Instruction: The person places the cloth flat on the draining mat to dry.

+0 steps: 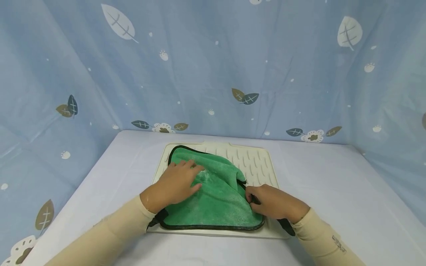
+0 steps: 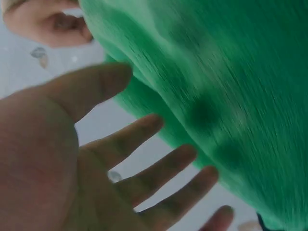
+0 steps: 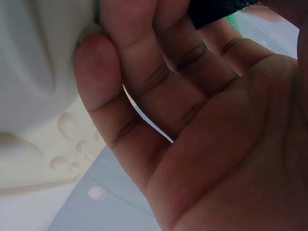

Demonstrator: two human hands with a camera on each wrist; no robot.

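Note:
A green towel (image 1: 213, 195) with black edging lies rumpled over a cream, ridged draining board (image 1: 256, 162). My left hand (image 1: 176, 181) is spread over the towel's left half in the head view. The left wrist view shows that hand's straight, parted fingers (image 2: 144, 163) close to the green pile. At the towel's right edge, my right hand (image 1: 273, 201) has curled fingers and pinches the black edging. In the right wrist view, a piece of dark edging (image 3: 219, 12) shows by the curled fingers, while the thumb's grip is partly hidden.
A white-covered table (image 1: 319, 184) carries the board. Blue curtains (image 1: 213, 66) printed with leaves and flowers stand behind the table and at both sides. Beige sleeves (image 1: 110, 229) cover both forearms, and dark straps (image 1: 286, 226) show at the wrists.

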